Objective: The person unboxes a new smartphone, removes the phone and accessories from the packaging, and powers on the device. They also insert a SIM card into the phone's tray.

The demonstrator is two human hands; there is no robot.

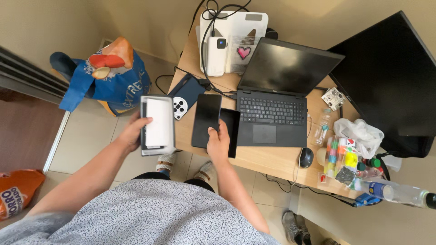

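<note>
We look straight down at our two hands over the near left corner of a wooden table (272, 159). Our left hand (132, 132) holds an open box (157, 125) out over the floor, left of the table edge; the fingers curl round its left rim with the thumb on top, and a white card (159, 122) covers the inside, so we cannot see what lies beneath it. Our right hand (218, 143) grips a dark phone (206, 120) by its lower end, thumb on the black screen, the other fingers hidden behind it. The phone is upright in the view and overlaps a flat black lid (231, 129) lying on the table just left of the laptop (277, 97); whether the phone rests on the lid or is held clear of it we cannot tell. The laptop is open, its screen dark. Behind the phone a dark case (190, 90) with a white round part lies partly covered. Further back a white power bank (216, 55) with cables leans against a white board (240, 27). A mouse (306, 157) sits near the front edge, right of the laptop. The right end of the table is crowded with a plastic bag (361, 134), small coloured bottles (340, 156) and a clear bottle (395, 193), its cap cut off by the frame. A black monitor (390, 72) is also cropped at right. On the floor stand a blue bag (113, 81) and, at the left edge, an orange bag (18, 190), half out of view.
</note>
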